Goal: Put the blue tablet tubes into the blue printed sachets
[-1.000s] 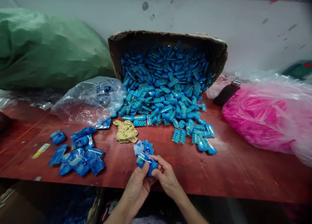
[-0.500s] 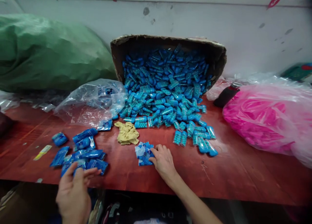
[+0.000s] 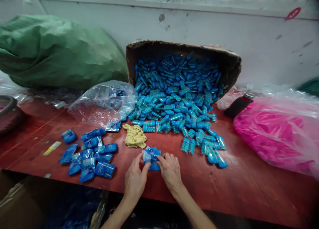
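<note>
A small pile of flat blue printed wrappers (image 3: 153, 156) lies on the red table, between my hands. My left hand (image 3: 135, 177) is at its left edge, thumb and fingertips closing on the near-left corner. On the opposite side, my right hand (image 3: 170, 172) bends its fingers over the right edge, with the thumb and index against it. How many layers are in the pile I cannot make out. Just beyond lies a crumpled yellow cloth (image 3: 135, 136). Filled, sealed blue packets (image 3: 87, 166) are heaped left of my hands.
A tipped cardboard box (image 3: 183, 44) spills clear-and-blue capsule-shaped containers (image 3: 174, 99) toward me. Left stand a green sack (image 3: 62, 53), a clear plastic bag (image 3: 99, 102) and a bowl (image 3: 10, 114). Right are a dark bottle (image 3: 238, 106) and a bag of pink items (image 3: 269, 129).
My left hand has moved from the sealed packets at the left over to the wrapper pile. My right hand stays at the pile's right edge. The view has shifted slightly left.
</note>
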### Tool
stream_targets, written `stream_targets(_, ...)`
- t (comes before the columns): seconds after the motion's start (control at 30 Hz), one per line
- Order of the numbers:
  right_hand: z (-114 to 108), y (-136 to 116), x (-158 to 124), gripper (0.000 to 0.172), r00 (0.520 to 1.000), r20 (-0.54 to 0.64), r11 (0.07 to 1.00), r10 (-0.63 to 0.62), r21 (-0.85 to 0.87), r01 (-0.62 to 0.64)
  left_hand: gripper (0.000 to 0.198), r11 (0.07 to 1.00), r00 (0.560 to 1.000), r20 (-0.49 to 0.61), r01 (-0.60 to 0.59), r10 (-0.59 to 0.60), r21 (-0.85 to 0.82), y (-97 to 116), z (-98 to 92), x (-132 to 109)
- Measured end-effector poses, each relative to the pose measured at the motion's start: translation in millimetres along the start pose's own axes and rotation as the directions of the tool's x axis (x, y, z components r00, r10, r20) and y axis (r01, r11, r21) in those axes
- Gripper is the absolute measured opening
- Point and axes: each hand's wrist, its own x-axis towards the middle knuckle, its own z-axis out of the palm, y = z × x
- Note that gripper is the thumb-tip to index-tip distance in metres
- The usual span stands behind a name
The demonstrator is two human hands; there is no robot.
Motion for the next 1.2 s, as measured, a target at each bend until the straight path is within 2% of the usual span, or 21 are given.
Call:
stream_targets(0.1, 3, 2, 1, 0.019, 1.0, 0.017, 1.0, -0.016, -0.02, 0.016, 0.029, 0.97, 0.987, 0.01, -0.16, 0.161, 0.182, -7, -5.4, -9)
stream_targets(0.13, 4, 2, 1, 0.019, 1.0, 0.013, 0.999, -0.027, -0.019, 0.027, 0.026, 0.963, 0.984, 0.022, -0.179, 0.178, 0.203, -10, -6.4, -11)
stream_targets(0.3, 8, 5, 2, 0.02, 0.997, -0.034, 0.998, -0.062, -0.008, 0.062, 0.024, 0.975, 0.984, 0.05, -0.176, 0.171, 0.136, -18, -6.6, -14)
stream_targets(0.5, 14, 7, 0, 0.022, 0.996, -0.073, 0.998, -0.058, -0.011, 0.057, 0.027, 0.96, 0.972, 0.067, -0.231, 0.223, 0.159, -19, -3.0, -12)
stream_targets(0.57, 16, 8, -1, 0.022, 0.995, -0.08, 0.999, -0.052, -0.009, 0.051, 0.028, 0.952, 0.969, 0.042, -0.246, 0.242, 0.181, -19, -0.6, -11)
stream_targets(0.7, 20, 13, -1, 0.023, 0.991, -0.11, 0.997, -0.073, 0.031, 0.077, 0.038, 0.948, 0.968, -0.081, -0.211, 0.236, 0.237, -17, 4.5, -8)
stream_targets(0.77, 21, 15, -1, 0.023, 0.991, -0.107, 0.996, -0.074, 0.041, 0.079, 0.04, 0.944, 0.966, -0.099, -0.208, 0.24, 0.258, -16, 6.3, -8)
stream_targets(0.87, 23, 15, -2, 0.024, 0.992, -0.101, 0.996, -0.076, 0.04, 0.08, 0.028, 0.906, 0.96, 0.022, -0.272, 0.281, 0.325, -18, 7.6, -13)
stream_targets(0.97, 24, 13, -4, 0.022, 0.992, -0.094, 0.996, -0.081, 0.018, 0.083, 0.021, 0.849, 0.934, 0.169, -0.358, 0.316, 0.39, -21, 8.3, -20)
stream_targets(1.07, 26, 11, -4, 0.021, 0.992, -0.11, 0.998, -0.067, -0.004, 0.067, 0.021, 0.796, 0.918, 0.222, -0.395, 0.327, 0.459, -23, 9.0, -22)
stream_targets(1.2, 27, 8, -3, 0.026, 0.99, -0.132, 0.999, -0.041, 0.005, 0.042, 0.022, 0.735, 0.918, 0.232, -0.398, 0.323, 0.549, -26, 9.9, -19)
